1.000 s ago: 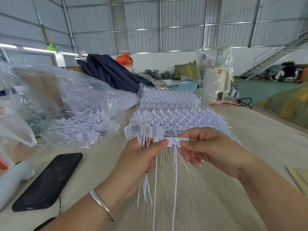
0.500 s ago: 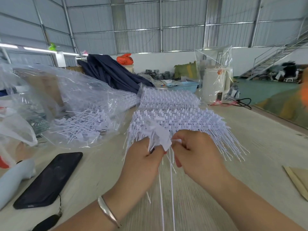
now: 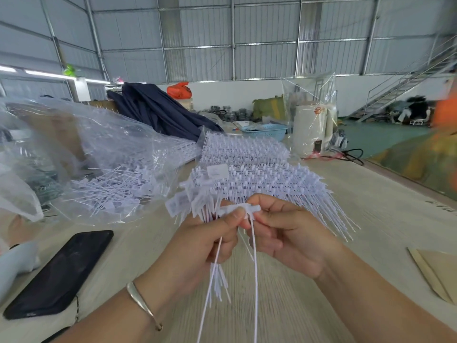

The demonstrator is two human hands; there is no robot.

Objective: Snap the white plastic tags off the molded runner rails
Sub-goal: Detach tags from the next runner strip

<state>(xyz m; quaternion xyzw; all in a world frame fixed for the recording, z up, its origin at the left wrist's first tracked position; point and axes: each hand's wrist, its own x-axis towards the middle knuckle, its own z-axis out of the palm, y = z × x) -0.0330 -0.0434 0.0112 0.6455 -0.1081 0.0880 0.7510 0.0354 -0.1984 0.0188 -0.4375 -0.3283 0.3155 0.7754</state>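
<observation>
My left hand [image 3: 207,241] grips a bundle of white plastic tags [image 3: 190,204], their flat heads fanned out above my fingers and their thin tails hanging below. Both thumbs pinch a short white runner rail [image 3: 237,209] held level between the hands, with two long tails dropping from it. My right hand [image 3: 289,233] pinches the rail's right end. Behind the hands lies a stack of tags on their rails [image 3: 262,181], spread across the table [image 3: 371,219].
A clear plastic bag [image 3: 103,169] holding loose tags lies at the left. A black phone [image 3: 59,273] rests on the table near my left forearm. Farther back stand a dark cloth heap [image 3: 158,112], a blue basket [image 3: 267,131] and a white appliance in plastic [image 3: 311,129]. Cardboard [image 3: 432,271] lies at right.
The hands drew together half a second ago with the tags bunched between them. Now they have parted slightly and a short rail is held level between both thumbs.
</observation>
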